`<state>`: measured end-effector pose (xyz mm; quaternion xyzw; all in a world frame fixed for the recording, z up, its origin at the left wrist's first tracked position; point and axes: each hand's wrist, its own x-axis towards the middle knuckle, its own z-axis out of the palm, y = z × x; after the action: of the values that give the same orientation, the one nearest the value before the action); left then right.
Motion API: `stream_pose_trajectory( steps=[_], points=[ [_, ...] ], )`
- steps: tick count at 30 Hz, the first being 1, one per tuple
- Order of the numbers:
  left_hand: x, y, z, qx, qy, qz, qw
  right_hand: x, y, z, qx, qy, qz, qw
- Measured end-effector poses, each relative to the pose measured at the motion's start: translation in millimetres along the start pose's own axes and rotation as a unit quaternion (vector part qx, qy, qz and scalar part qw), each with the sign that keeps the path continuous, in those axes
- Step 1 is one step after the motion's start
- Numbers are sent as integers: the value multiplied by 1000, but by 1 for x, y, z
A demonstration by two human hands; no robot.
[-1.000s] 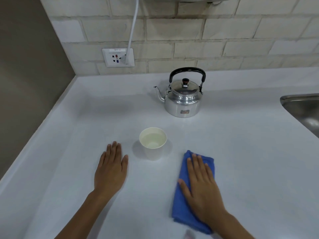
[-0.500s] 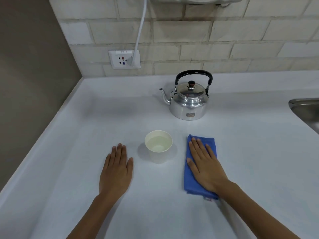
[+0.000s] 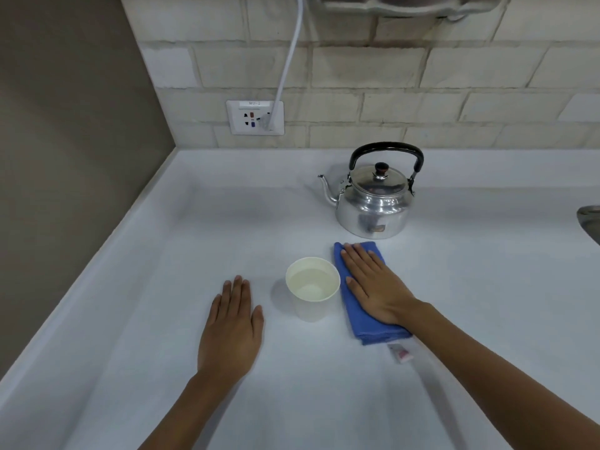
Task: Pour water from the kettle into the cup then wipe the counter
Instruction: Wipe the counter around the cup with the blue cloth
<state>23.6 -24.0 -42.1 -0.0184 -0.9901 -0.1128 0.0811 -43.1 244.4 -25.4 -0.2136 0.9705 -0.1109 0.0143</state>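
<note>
White surface (image 3: pixel 162 319) runs into a corner, raised lip along its left edge, tiled wall behind. Metal kettle (image 3: pixel 373 209) with black handle stands upright toward the back, spout pointing left. Paper cup (image 3: pixel 312 289) with water stands in front of it, slightly left. Folded blue cloth (image 3: pixel 363 326) lies flat just right of the cup, its small tag (image 3: pixel 400 353) trailing at the near end. Right hand (image 3: pixel 376 287) flat on the cloth. Left hand (image 3: pixel 232 332) palm down on the bare surface left of the cup. Sink edge (image 3: pixel 589 219) at far right.

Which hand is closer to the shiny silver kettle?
Right. The right hand lies flat on the blue cloth, just before the shiny silver kettle; the left hand rests farther back, left of the paper cup.
</note>
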Motion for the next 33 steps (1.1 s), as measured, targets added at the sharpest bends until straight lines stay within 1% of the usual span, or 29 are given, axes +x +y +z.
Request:
stream_pose_trajectory(
  steps=[3,7,9,12,14,18,20,22,23,26,28,31,33],
  points=[
    [-3,0,-1,9,2,5,1000,17,-5,-3,-20,-24,-84,996],
    [-1,3,-7,20,-19,-4,1000,17,10,-5,-10,-60,-179,982],
    [-2,3,-8,24,-22,-4,999,24,16,-11,-6,-74,-180,981],
    [-2,-1,-1,13,-1,2,1000,40,15,-15,-14,-56,-118,991],
    [-1,-2,0,20,-5,-1,1000,37,8,-14,-24,-45,-100,994],
    [0,-5,2,28,-16,3,999,-9,3,0,-12,-31,-153,988],
    [0,-6,2,27,-18,1,999,-32,14,-1,1,-32,-157,987],
    [0,-6,2,24,-23,0,999,-43,35,-9,1,-30,-128,991],
    [0,-6,2,25,-25,2,999,-44,49,-14,-1,-20,-98,995],
    [-1,-5,1,30,-25,8,999,-39,84,-25,3,13,47,999],
    [-1,-4,1,34,-25,10,999,-35,87,-25,-10,8,118,993],
    [0,-4,2,30,-34,2,999,-36,67,-17,-17,10,156,987],
    [1,-5,3,20,-37,2,999,-46,44,-11,-16,22,148,989]
  ],
)
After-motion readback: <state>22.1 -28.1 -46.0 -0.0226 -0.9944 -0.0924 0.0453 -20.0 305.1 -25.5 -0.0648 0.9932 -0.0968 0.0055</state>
